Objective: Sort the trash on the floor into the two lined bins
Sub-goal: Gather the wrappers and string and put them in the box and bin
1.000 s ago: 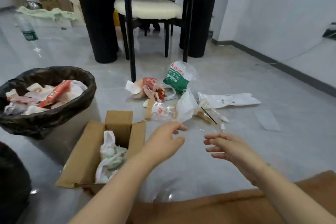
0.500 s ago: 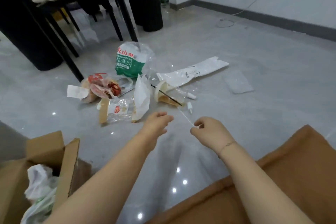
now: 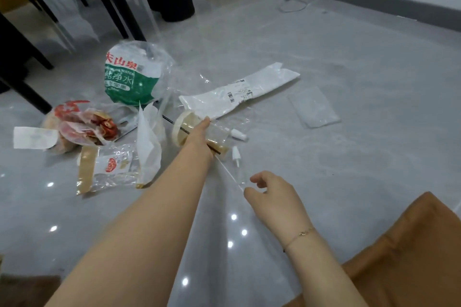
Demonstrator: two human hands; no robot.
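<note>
Trash still litters the middle of the floor [image 3: 324, 182]: a green-printed bag [image 3: 127, 77], a red snack wrapper [image 3: 82, 124], a white mailer [image 3: 239, 93]; no bins are in view. Our left hand [image 3: 199, 136] curls over the plastic cup [image 3: 189, 129]; our right hand [image 3: 269, 194] pinches a clear straw wrapper [image 3: 230, 177], so we judge much remains unsorted.

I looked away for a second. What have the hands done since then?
The left hand reached forward from mid-air onto the lying plastic cup. The right hand curled to pinch the thin clear straw wrapper. The wrappers and the green-labelled bag lie as before.
</note>
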